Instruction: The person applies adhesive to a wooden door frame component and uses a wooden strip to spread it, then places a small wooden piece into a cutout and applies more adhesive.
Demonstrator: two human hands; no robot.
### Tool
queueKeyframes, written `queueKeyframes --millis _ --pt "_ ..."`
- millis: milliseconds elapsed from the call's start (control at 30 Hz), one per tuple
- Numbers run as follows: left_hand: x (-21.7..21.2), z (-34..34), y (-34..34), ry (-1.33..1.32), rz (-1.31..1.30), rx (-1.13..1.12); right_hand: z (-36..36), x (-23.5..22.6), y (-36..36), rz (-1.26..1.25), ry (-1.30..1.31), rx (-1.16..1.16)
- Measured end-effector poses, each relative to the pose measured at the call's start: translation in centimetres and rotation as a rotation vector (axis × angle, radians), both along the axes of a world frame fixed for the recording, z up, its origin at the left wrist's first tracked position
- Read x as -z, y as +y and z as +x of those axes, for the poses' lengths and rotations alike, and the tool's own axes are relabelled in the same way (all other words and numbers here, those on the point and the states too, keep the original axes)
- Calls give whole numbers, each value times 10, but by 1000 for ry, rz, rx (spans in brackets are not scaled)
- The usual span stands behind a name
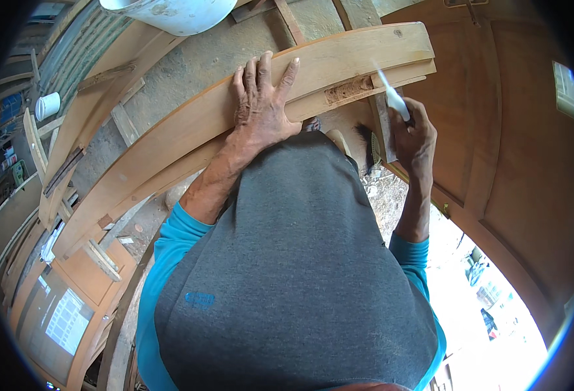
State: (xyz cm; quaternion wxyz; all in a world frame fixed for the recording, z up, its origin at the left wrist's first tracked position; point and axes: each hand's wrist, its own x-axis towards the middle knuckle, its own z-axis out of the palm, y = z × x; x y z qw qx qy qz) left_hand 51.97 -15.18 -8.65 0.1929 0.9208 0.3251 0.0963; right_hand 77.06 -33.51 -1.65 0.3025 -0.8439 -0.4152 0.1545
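Note:
A long, pale wooden door rail [345, 55] lies across in front of me; its bend may come from the lens. My left hand [261, 107] rests flat on its upper face, fingers spread, the thumb toward the near edge. Along that near side, toward the right end, is a rough-sided slot [349, 90] cut into the wood. My right hand [415, 133] is closed around a slim white tool [394, 98] with a narrow pale tip. The tip points up and left over the wood near the slot; whether it touches cannot be told.
A white bucket [186, 16] stands beyond the rail. Wooden supports [383, 127] run beneath the work. Large brown door panels [521, 130] lean at the right, and another glazed panel [68, 319] is at lower left. Timber pieces and a small white tub [47, 106] crowd the left.

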Motion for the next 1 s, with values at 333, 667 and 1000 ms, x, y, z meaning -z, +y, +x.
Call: queueKeyframes --millis 333,667,1000 --pt "-3 2 1 6 6 3 -9 -10 -21 68 152 61" --pt "-1 0 -2 -18 -17 3 -22 -18 -4 89 118 37" --pt "0 1 0 -24 -4 -8 -34 -28 8 89 123 -26"
